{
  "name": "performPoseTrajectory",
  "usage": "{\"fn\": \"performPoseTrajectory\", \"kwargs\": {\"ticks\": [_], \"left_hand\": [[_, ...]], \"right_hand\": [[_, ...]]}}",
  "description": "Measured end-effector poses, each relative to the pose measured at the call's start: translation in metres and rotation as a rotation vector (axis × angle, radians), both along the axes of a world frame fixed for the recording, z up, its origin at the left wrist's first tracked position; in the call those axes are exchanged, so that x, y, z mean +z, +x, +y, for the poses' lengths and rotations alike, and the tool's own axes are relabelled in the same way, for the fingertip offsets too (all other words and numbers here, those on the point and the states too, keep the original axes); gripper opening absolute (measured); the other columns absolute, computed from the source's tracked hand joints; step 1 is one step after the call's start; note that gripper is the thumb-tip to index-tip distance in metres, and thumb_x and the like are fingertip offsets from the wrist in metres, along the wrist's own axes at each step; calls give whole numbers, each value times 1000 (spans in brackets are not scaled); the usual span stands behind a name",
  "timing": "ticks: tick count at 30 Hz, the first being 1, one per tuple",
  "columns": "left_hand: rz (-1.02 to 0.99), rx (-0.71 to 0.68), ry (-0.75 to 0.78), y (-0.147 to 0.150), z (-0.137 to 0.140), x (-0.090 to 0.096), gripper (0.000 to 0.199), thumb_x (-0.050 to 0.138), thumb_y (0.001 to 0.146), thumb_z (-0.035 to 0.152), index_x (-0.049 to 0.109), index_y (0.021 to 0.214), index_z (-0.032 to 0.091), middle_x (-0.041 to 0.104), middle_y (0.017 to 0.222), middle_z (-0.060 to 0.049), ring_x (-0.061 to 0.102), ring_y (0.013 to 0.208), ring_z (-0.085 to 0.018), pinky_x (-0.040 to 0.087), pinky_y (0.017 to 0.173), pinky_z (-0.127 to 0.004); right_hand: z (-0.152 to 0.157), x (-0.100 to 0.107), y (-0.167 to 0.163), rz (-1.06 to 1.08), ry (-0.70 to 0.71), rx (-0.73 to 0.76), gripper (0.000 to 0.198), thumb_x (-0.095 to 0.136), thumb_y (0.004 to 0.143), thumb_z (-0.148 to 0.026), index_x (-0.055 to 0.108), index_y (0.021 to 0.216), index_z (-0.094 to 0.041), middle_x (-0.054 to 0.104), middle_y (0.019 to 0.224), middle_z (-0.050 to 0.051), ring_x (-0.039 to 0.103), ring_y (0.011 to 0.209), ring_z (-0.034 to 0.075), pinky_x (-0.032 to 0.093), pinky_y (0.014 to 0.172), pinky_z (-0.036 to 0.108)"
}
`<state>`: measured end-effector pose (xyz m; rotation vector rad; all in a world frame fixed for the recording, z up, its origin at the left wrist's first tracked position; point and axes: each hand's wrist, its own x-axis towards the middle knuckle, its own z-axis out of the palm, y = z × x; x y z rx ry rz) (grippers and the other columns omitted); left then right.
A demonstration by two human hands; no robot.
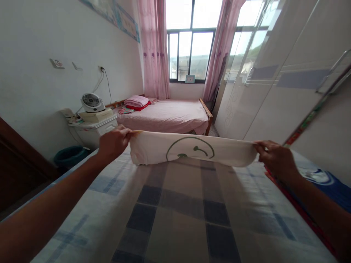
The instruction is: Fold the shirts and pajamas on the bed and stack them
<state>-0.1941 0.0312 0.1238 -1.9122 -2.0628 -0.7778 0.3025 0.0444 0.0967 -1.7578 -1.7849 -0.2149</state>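
A white cloth (153, 146) with a green line drawing on it is stretched between my two hands above the bed. Whether it is a garment or a pillowcase I cannot tell. My left hand (114, 142) pinches its upper left corner, where a yellowish patch shows. At the opposite end, my right hand (276, 159) grips the upper right corner. The cloth's lower edge hangs loose and curves upward in the middle. Beneath it lies a blue-and-white checked bedsheet (181, 223), with the cloth's shadow across it.
Blue fabric (333, 190) and a red edge lie at the bed's right side. A patterned pole (309, 120) slants before the white wardrobe (268, 98). Beyond stands a pink-covered bed (175, 113). To the left are a fan (92, 103), a white cabinet (94, 131) and a green bin (70, 156).
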Motion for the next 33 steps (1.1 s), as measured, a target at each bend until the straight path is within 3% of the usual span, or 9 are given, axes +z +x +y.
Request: {"fn": "performPoseTrajectory", "kwargs": {"ticks": [3,6,11,15,18,23,26,31,33], "left_hand": [[-264,19,23,14,72,28,23,51,83,20,68,91,7,68,78,-8,62,73,-18,44,67,-28],[-446,-15,169,25,111,64,39,35,93,26,60,109,1,68,81,-8,57,62,-10,42,59,-23],[-549,-148,428,23,90,104,39,36,92,31,58,116,8,65,82,-3,56,58,-6,43,53,-19],[-420,-252,388,10,27,68,31,49,85,32,66,104,14,67,81,-1,58,61,-9,49,56,-22],[-314,-380,168,1,-18,1,32,48,82,34,67,98,15,66,106,-7,62,67,-12,53,57,-26],[-284,-473,-86,-3,-51,-102,29,45,80,30,70,89,18,71,99,-7,66,89,-20,54,82,-30],[-284,-449,-95,0,-50,-109,29,43,79,26,70,89,19,71,99,-7,67,91,-20,53,83,-28],[-216,-394,41,-2,-66,-67,28,46,80,31,70,89,20,70,102,-7,65,96,-21,50,91,-30],[-170,-431,-34,-9,-81,-62,27,47,81,32,71,88,22,70,104,-7,65,95,-21,51,89,-29]], "right_hand": [[55,29,-14,447,-86,5,30,52,85,-25,65,107,-10,62,56,3,58,48,12,47,55,25],[87,64,-20,553,71,29,36,45,88,-25,58,117,-8,65,68,6,63,57,11,50,58,24],[72,106,-7,537,419,140,34,50,85,-29,62,109,-9,68,79,11,65,65,12,52,65,28],[18,81,12,369,373,35,32,52,83,-37,67,104,-19,70,76,6,69,79,18,50,82,35],[-26,20,26,269,141,-57,33,52,78,-44,68,100,-26,72,73,1,69,83,23,49,86,40],[-65,-92,38,279,-168,49,32,53,69,-45,70,88,-26,73,93,4,68,87,27,53,79,38],[-68,-105,37,251,-162,49,33,52,70,-45,70,88,-25,73,94,6,67,94,29,51,85,42],[-82,-69,36,193,-2,58,29,51,77,-45,65,96,-28,70,107,4,64,102,28,48,91,46],[-94,-71,43,165,-48,139,24,52,77,-43,67,92,-30,71,104,3,65,98,26,51,88,44]]}}
